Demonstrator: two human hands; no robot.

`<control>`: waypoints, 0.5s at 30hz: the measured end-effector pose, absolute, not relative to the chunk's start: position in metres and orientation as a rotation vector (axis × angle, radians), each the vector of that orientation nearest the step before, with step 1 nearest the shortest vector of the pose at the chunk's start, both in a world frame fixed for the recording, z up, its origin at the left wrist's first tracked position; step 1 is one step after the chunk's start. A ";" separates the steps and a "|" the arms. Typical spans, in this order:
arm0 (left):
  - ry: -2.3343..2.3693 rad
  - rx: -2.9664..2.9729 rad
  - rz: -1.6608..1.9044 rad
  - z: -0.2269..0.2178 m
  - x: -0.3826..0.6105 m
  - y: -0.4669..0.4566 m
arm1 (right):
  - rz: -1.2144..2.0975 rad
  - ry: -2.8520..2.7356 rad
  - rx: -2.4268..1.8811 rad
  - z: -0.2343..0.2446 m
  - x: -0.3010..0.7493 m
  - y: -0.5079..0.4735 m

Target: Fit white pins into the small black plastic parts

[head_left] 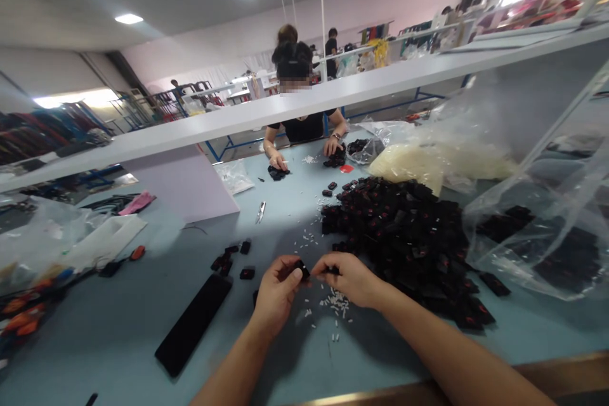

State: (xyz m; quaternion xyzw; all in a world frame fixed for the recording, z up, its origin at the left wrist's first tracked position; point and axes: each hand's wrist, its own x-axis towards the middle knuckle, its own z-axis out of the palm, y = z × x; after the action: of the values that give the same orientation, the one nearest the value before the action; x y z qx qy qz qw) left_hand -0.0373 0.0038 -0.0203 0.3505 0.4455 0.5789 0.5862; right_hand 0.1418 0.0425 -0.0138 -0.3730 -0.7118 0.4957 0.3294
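Observation:
Between thumb and fingers, my left hand (278,292) grips a small black piece (301,269) that shows a whitish spot. Close at its right, my right hand (349,278) has thumb and forefinger brought together in a pinch near that piece; something dark shows under its curled fingers, too hidden to name. Small white bits (337,301) lie scattered on the table below both hands. A big heap of black pieces with red marks (399,228) rises just beyond my right hand. Several similar black pieces (224,261) rest left of my left hand.
A black phone-like slab (194,323) lies at the left on the blue-green table (114,336). Thread snips (261,212) lie farther back. Clear plastic bags (537,241) stand at the right. A white shelf (266,111) crosses above the table. Opposite, a co-worker's hands (278,162) handle black pieces.

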 end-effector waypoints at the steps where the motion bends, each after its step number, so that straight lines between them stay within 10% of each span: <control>1: 1.030 0.820 1.348 -0.021 -0.037 0.004 | 1.320 -1.820 -0.986 -0.013 0.142 0.043; 15: 0.975 0.886 1.313 -0.026 -0.036 0.002 | 1.542 -1.489 -0.966 -0.008 0.144 0.043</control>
State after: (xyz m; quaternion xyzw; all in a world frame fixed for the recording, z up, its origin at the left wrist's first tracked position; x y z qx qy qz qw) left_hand -0.0357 0.0017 -0.0259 0.3820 0.4203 0.5657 0.5978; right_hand 0.1436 0.0427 -0.0079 -0.3791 -0.5846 0.6052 0.3851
